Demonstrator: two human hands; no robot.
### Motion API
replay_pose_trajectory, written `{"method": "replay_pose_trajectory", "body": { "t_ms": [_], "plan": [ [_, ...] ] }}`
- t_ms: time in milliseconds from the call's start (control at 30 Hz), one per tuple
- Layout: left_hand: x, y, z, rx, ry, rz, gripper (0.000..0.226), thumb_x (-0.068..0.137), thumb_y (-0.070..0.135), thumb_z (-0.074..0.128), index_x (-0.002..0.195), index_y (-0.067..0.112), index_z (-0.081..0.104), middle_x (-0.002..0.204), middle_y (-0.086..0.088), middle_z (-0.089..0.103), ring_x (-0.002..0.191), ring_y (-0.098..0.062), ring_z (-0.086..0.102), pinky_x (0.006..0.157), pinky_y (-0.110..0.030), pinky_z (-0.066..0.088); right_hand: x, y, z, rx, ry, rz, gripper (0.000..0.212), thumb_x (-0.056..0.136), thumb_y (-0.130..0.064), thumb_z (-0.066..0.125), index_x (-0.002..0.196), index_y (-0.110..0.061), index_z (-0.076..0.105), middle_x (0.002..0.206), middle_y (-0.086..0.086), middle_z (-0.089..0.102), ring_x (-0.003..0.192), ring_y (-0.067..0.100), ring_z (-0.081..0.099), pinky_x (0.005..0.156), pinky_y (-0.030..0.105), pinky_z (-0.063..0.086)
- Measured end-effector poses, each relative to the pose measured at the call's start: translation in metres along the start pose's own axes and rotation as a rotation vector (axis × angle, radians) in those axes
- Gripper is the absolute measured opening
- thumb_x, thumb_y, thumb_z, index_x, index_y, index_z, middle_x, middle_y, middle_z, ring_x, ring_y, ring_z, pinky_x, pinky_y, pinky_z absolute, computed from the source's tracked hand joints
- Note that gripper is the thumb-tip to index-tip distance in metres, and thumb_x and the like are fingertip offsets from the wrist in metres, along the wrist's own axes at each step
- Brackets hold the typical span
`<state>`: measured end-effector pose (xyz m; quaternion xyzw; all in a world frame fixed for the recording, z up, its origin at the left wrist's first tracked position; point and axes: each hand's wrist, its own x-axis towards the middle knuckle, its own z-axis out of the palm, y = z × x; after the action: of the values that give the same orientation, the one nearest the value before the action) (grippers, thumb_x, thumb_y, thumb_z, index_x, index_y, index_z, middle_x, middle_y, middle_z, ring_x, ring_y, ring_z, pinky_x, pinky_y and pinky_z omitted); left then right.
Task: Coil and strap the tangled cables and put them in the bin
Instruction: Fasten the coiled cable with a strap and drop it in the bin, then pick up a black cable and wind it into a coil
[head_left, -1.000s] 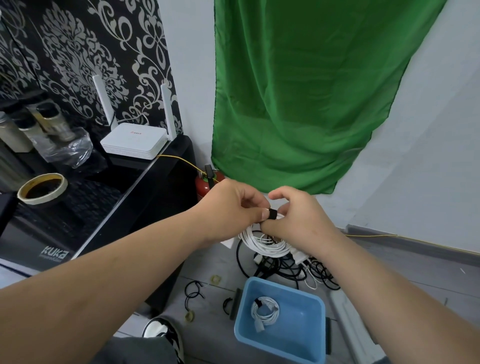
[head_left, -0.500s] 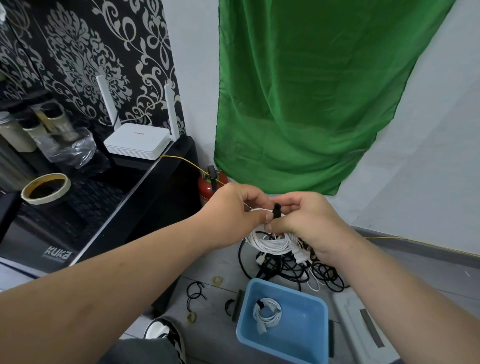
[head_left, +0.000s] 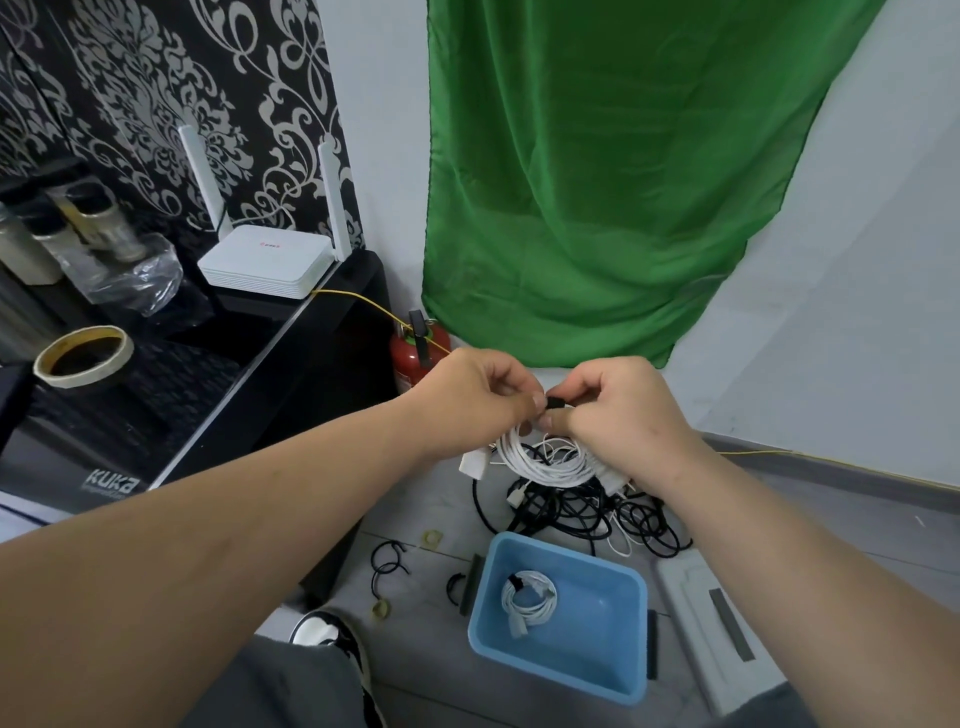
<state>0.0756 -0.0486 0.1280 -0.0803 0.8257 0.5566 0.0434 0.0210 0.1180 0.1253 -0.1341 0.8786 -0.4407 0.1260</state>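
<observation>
While gripping the coil (head_left: 540, 466) in the right hand (head_left: 621, 418) above the tangle (head_left: 569, 512) at the bin's (head_left: 597, 644) 12 o'clock, pinching the strap (head_left: 555, 402) with the left hand (head_left: 480, 395), hands touching at the coil's top, probably cinching to stop loops springing loose.

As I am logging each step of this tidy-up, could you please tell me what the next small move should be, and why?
Probably pull the black strap snug and fasten it around the white coil. The left hand and right hand both pinch the strap at the coil's top, and the coil is not yet in the blue bin.
</observation>
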Motion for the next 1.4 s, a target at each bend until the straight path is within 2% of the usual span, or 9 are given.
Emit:
{"method": "replay_pose_trajectory", "body": {
  "t_ms": [133,400,600,700,867,967,1067,1233,1400],
  "plan": [
    [0.006,0.001,0.01,0.047,-0.029,-0.079,0.007,0.092,0.025,0.072,0.094,0.021,0.076,0.093,-0.01,0.077,0.072,-0.014,0.062,0.06,-0.022,0.048,-0.004,0.011,-0.005,-0.01,0.058,0.025,0.017,0.072,-0.018,0.092,0.081,-0.014,0.078,0.076,0.003,0.075,0.069,0.016,0.066,0.067,0.028,0.053],
    [0.017,-0.013,0.064,0.263,-0.13,-0.076,0.013,0.095,0.022,0.066,0.094,0.012,0.074,0.079,-0.003,0.068,0.062,-0.012,0.054,0.049,-0.017,0.044,-0.021,0.06,-0.011,-0.127,-0.011,0.138,0.019,0.073,-0.023,0.09,0.081,-0.021,0.073,0.067,-0.006,0.068,0.056,0.006,0.057,0.053,0.017,0.041],
    [0.025,-0.062,0.117,0.362,-0.202,-0.185,0.011,0.093,0.022,0.067,0.095,0.015,0.076,0.092,-0.007,0.075,0.085,-0.022,0.069,0.075,-0.033,0.058,-0.033,0.131,0.024,-0.063,0.002,0.313,0.024,0.067,-0.019,0.093,0.079,-0.014,0.073,0.076,0.003,0.07,0.069,0.014,0.058,0.064,0.028,0.045],
    [0.029,-0.097,0.138,0.348,-0.217,-0.264,0.014,0.094,0.017,0.066,0.1,0.013,0.078,0.101,-0.005,0.076,0.09,-0.018,0.069,0.076,-0.029,0.055,-0.042,0.178,0.057,0.008,0.068,0.426,0.026,0.071,-0.019,0.092,0.078,-0.018,0.066,0.076,0.0,0.066,0.07,0.017,0.057,0.068,0.032,0.048],
    [0.025,-0.175,0.169,0.316,-0.275,-0.478,0.023,0.093,0.019,0.07,0.115,0.014,0.073,0.113,-0.006,0.072,0.104,-0.021,0.068,0.095,-0.036,0.057,-0.046,0.24,0.097,-0.144,0.038,0.587,0.017,0.08,-0.013,0.077,0.074,-0.007,0.063,0.069,0.015,0.061,0.065,0.026,0.057,0.06,0.034,0.048],
    [0.024,-0.209,0.184,0.319,-0.374,-0.531,0.02,0.094,0.023,0.068,0.11,0.012,0.073,0.106,-0.006,0.074,0.099,-0.023,0.07,0.086,-0.036,0.06,-0.038,0.265,0.119,-0.171,0.005,0.673,0.013,0.083,-0.011,0.069,0.074,-0.007,0.06,0.065,0.01,0.053,0.062,0.026,0.053,0.051,0.026,0.037],
    [0.025,-0.232,0.197,0.236,-0.441,-0.557,0.019,0.096,0.022,0.062,0.111,0.019,0.073,0.106,0.0,0.074,0.101,-0.022,0.068,0.085,-0.038,0.059,-0.031,0.282,0.133,-0.189,-0.001,0.75,0.012,0.089,-0.016,0.066,0.095,-0.007,0.062,0.082,0.009,0.06,0.073,0.028,0.059,0.048,0.026,0.032],
    [0.032,-0.248,0.229,0.2,-0.459,-0.569,0.009,0.091,0.02,0.06,0.092,0.017,0.069,0.094,-0.004,0.067,0.087,-0.022,0.062,0.072,-0.037,0.052,-0.031,0.3,0.147,-0.15,0.102,0.953,0.037,0.093,-0.017,0.066,0.124,0.0,0.055,0.117,0.017,0.065,0.099,0.032,0.062,0.074,0.037,0.048],
    [0.031,-0.252,0.247,0.127,-0.462,-0.637,0.027,0.093,0.013,0.059,0.12,0.015,0.062,0.107,-0.005,0.065,0.087,-0.016,0.058,0.079,-0.033,0.049,-0.026,0.307,0.159,-0.057,0.073,0.997,0.036,0.094,-0.014,0.065,0.125,0.001,0.054,0.121,0.02,0.065,0.109,0.036,0.064,0.078,0.04,0.052]
  ]
}}
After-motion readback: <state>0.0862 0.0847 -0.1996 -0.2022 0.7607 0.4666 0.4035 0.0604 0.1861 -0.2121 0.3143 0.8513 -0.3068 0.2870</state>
